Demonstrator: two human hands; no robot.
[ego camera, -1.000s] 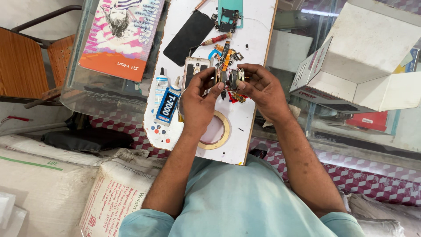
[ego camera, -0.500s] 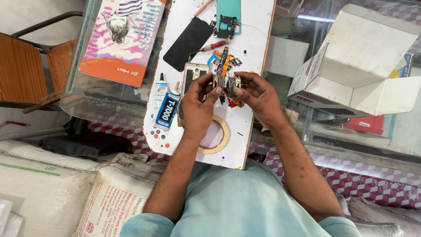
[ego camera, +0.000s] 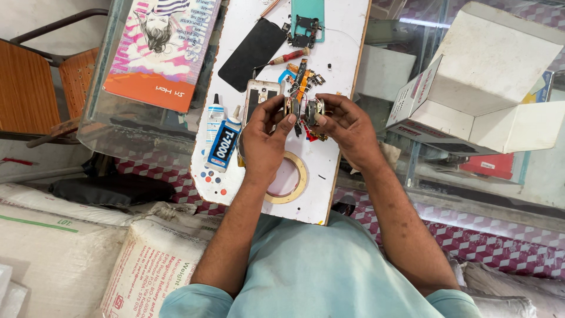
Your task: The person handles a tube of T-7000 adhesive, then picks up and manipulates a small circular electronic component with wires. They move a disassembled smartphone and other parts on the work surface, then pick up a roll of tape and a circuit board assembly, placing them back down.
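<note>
A white board (ego camera: 341,53) lay across the glass table (ego camera: 100,126), with an open white carton (ego camera: 488,88) well off to its right and a glue tube (ego camera: 223,144) and a ring of tape (ego camera: 297,182) near the person. Above the board's middle, the left hand (ego camera: 262,138) and right hand (ego camera: 347,126) faced each other. Each pinched one side of a small round metal part (ego camera: 306,109), which was held just above loose phone pieces (ego camera: 303,73).
</note>
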